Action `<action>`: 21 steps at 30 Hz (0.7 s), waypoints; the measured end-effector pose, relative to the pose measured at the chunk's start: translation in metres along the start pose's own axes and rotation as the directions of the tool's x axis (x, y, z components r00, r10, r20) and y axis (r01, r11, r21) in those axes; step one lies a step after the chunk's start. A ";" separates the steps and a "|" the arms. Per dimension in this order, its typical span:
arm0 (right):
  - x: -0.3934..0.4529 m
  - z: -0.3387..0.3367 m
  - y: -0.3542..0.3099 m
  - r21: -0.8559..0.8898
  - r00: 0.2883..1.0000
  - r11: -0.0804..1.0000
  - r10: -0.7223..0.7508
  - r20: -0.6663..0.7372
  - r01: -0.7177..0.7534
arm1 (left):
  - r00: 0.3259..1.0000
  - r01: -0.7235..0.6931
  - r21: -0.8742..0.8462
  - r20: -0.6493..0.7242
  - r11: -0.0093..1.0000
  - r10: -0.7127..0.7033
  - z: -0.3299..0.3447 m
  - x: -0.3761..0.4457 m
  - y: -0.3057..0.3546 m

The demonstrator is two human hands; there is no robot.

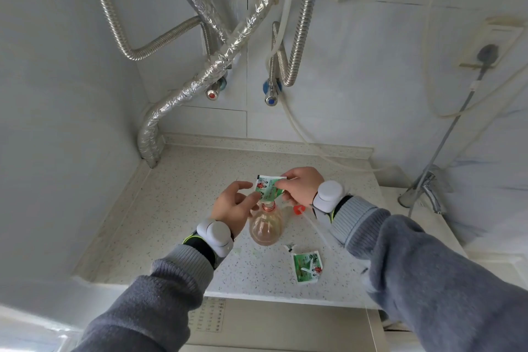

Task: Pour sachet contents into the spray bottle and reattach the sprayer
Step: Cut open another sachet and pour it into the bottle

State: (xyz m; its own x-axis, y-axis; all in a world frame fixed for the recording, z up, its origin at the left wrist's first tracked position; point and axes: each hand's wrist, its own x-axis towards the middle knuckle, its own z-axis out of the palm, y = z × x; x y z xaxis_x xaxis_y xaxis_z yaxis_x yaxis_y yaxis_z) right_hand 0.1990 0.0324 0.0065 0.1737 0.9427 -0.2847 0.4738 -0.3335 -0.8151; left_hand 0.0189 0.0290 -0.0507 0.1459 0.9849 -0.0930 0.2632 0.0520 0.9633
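A clear spray bottle [266,227] with pale liquid stands upright on the speckled counter [183,200], its neck uncapped. A green-and-white sachet [270,188] is tipped with one corner down at the bottle's mouth. My right hand [303,186] pinches the sachet's upper right side. My left hand [235,207] touches the sachet's lower left edge with its fingertips, other fingers spread beside the bottle's neck. The sprayer's orange-red head [299,209] lies on the counter behind my right hand, and its thin clear tube [320,233] trails toward me.
A second green sachet [307,266], torn, lies on the counter near the front edge with a small torn strip [290,247] beside it. Foil-wrapped and corrugated pipes [217,66] with two valves hang over the back wall. A tap [428,188] and sink sit at right.
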 end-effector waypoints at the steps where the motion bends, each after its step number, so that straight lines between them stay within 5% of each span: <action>1: -0.001 -0.004 -0.001 0.035 1.000 0.999 0.022 0.012 -0.023 | 1.000 0.002 -0.016 -0.006 1.000 -0.002 -0.001 -0.001 0.000; 15: -0.033 -0.057 0.042 -0.254 0.993 0.966 0.073 0.092 -0.047 | 0.970 0.010 -0.224 -0.236 0.975 -0.064 0.000 -0.052 -0.015; 21: -0.047 -0.044 0.074 -0.381 0.990 0.922 0.104 0.093 -0.061 | 0.993 -0.006 -0.123 -0.118 0.992 -0.009 0.033 -0.077 -0.007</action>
State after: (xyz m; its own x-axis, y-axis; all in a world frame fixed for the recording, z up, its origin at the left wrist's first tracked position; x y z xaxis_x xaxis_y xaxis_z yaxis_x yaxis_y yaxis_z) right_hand 0.2642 -0.0373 -0.0184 0.1408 0.8996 -0.4135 0.7557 -0.3675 -0.5422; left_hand 0.0376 -0.0525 -0.0585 0.0303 0.9970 -0.0712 0.1428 0.0662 0.9875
